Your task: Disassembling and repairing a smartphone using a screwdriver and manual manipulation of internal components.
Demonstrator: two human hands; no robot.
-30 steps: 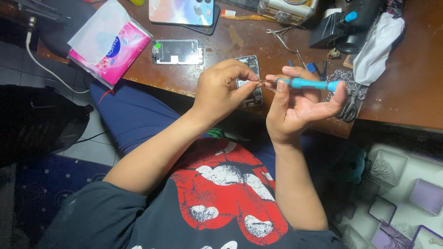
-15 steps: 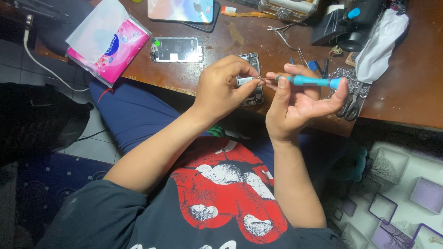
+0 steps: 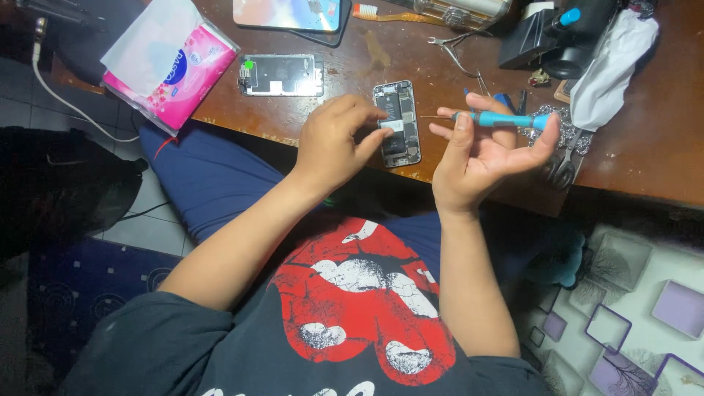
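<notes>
Moved: both hands have drawn apart, uncovering the opened phone [image 3: 397, 123] | left hand [image 3: 334, 143]: fingers curled, tips touching the phone's left edge, gripping nothing | right hand [image 3: 480, 158]: pinching blue screwdriver [image 3: 499, 119], tip pointing left, off the phone | phone: flat near the table [image 3: 645, 158] edge, between the hands

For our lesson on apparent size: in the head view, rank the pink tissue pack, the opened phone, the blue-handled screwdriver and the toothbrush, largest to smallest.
1. pink tissue pack
2. opened phone
3. blue-handled screwdriver, held in the right hand
4. toothbrush

The last two look close; the raised screwdriver sits nearer the camera, so their order is unsure.
</notes>
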